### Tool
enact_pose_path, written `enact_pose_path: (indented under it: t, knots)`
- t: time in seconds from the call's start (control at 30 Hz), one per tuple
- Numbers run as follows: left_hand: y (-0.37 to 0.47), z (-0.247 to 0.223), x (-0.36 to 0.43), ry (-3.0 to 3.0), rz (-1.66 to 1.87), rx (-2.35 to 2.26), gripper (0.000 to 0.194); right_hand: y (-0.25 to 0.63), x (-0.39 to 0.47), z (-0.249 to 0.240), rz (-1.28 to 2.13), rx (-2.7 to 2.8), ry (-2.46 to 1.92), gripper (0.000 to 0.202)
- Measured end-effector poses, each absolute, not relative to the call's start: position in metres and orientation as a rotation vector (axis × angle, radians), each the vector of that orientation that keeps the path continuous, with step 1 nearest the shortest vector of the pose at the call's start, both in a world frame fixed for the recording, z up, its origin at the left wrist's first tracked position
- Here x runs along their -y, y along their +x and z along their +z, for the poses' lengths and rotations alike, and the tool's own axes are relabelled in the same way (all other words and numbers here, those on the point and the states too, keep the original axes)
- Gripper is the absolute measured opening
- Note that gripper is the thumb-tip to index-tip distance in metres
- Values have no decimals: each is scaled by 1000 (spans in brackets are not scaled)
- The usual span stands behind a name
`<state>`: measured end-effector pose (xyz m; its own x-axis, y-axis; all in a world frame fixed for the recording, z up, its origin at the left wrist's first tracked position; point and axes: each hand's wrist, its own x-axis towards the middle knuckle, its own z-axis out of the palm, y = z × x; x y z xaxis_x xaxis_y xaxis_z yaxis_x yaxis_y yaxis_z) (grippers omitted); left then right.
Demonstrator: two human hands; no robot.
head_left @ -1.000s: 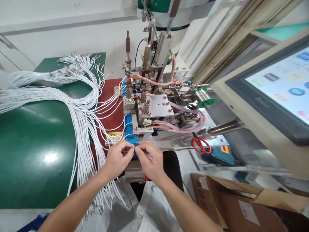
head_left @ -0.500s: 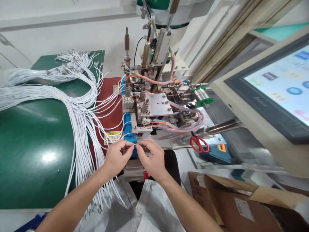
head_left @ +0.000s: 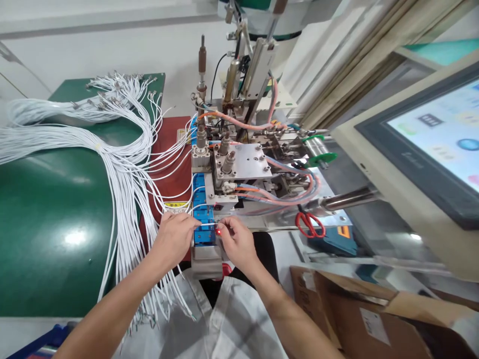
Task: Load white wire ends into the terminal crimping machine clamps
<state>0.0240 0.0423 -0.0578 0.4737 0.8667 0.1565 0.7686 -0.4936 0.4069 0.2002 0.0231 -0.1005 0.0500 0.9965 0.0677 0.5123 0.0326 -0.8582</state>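
A single white cable (head_left: 208, 224) runs across the blue fixture blocks (head_left: 204, 235) at the machine's front. My left hand (head_left: 175, 237) pinches it on the left side of the blocks. At the cable's right end, the fingers of my right hand (head_left: 236, 242) are closed on the tip, whose detail is too small to make out. A red light glows by my right thumb. Other white cables lie in the blocks further back and lead left to a large bundle of white cables (head_left: 121, 209).
The metal machine (head_left: 245, 162) stands just beyond my hands, with a wire spool (head_left: 318, 149) on its right. Red-handled scissors (head_left: 310, 224) lie near its right edge. A touch screen (head_left: 441, 124) juts in at right; a green table (head_left: 48, 234) is at left.
My left hand has moved left along the cable, so a length of it now shows between my hands over the blue blocks. My right hand has shifted slightly right. A red light has appeared.
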Motion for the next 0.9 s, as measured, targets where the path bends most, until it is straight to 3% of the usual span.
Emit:
enact_pose_path:
  t: [0.4,0.67,0.9]
  knots:
    - [31,-53,-41,2462,327,-1513,23,206,-31,-94,934,1641,-1677,15]
    - [28,-56,-40,2537,327,-1468,24,197,-35,-110,838,1658,-1600,35]
    - [32,-50,-35,2632,261,-1549,20,192,-34,-118,900,1485,-1617,36]
